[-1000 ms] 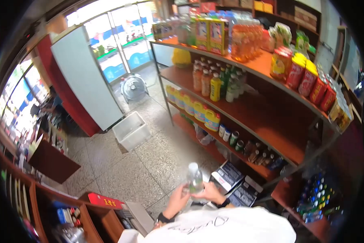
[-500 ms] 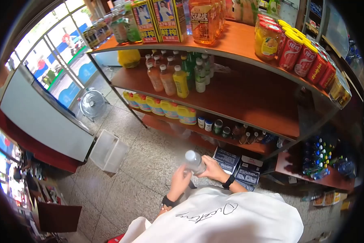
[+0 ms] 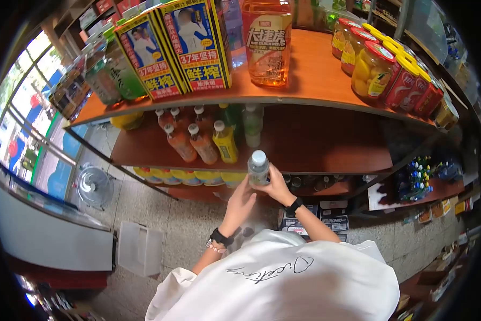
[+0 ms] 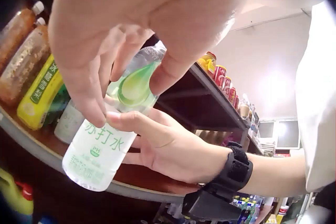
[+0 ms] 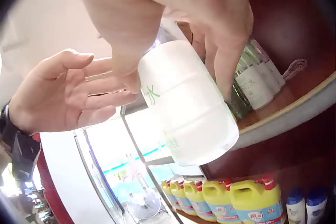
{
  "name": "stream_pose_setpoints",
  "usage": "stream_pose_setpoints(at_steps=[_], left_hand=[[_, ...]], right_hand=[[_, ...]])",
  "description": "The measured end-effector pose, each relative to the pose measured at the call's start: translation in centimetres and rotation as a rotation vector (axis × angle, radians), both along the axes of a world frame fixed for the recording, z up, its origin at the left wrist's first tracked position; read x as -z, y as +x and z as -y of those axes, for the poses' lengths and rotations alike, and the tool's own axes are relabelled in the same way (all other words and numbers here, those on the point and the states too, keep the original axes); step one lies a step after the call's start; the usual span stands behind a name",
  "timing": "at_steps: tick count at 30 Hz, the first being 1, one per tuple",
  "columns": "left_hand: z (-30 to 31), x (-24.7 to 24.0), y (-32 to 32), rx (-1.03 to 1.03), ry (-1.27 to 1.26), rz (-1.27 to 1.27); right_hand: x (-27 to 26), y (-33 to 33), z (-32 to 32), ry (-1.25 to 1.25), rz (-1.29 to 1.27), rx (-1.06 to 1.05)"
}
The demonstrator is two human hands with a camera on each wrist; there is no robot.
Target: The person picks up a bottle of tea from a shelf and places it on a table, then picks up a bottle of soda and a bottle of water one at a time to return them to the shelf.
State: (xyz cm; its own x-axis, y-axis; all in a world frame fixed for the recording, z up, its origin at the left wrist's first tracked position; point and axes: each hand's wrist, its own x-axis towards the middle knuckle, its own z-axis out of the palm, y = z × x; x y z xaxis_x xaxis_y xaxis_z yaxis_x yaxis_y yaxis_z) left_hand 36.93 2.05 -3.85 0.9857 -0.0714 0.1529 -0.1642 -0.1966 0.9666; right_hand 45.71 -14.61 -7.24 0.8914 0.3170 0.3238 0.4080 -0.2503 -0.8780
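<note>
A clear plastic soda water bottle with a white cap and green lettering is held upright in front of the shelving. My right hand grips it around its upper part; in the right wrist view the white label faces that camera. Beside the bottle, my left hand has its fingers extended, palm toward it, with fingertips right at its side. On the middle shelf, close ahead, stands a similar bottle, near orange drink bottles and a yellow one.
The top shelf juts out ahead, carrying yellow drink cartons, a large orange-red bottle and fruit jars. Yellow jugs line the lower shelf. A white bin and a fan stand on the floor at left.
The view has come closer to the shelving, and the bottle has risen from above the floor to the middle shelf's front. The left hand's fingers, earlier at the bottle with the right, are now straighter.
</note>
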Motion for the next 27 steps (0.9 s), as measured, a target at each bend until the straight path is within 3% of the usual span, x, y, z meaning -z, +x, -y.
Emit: stream_pose_setpoints(at_steps=[2,5,10,12,16,18,20,22,24,26,27], left_hand=[[-1.1,0.3,2.9,0.035,-0.01,0.038],[-2.2,1.6,5.9,-0.031,0.229,0.043],[-3.1,3.6,9.4,0.141,0.181,0.007],[-3.2,4.2,10.1,0.113,0.232,0.092],[-5.0,5.5,11.1,0.245,0.167,-0.027],[-6.4,9.8,13.7,0.394,0.857,0.664],[-5.4,9.5,13.1,0.354,0.411,0.157],[-4.3,8.6,12.2,0.281,0.078,-0.085],[-3.4,8.0,10.8,0.131,0.039,-0.352],[-2.4,10.9,10.2,0.012,-0.089,-0.038],[-2.2,11.4,10.0,0.003,-0.113,-0.111]], right_hand=[[0.8,2.8,-1.3,0.002,-0.029,0.005],[5.2,6.2,-3.1,0.143,-0.063,0.086],[1.9,8.3,-3.4,0.132,-0.174,0.074],[0.0,8.2,-3.3,-0.071,-0.085,0.088],[1.9,8.3,-3.5,0.041,-0.099,0.089],[1.1,8.1,-3.2,-0.043,-0.018,0.052],[2.4,8.7,-3.4,-0.192,0.15,0.175],[-0.4,6.8,-3.8,0.076,-0.024,0.156],[0.8,4.8,-3.0,0.024,-0.049,0.238],[2.6,3.0,-1.7,-0.089,-0.132,0.31],[3.7,1.6,-0.8,-0.126,-0.127,0.344]])
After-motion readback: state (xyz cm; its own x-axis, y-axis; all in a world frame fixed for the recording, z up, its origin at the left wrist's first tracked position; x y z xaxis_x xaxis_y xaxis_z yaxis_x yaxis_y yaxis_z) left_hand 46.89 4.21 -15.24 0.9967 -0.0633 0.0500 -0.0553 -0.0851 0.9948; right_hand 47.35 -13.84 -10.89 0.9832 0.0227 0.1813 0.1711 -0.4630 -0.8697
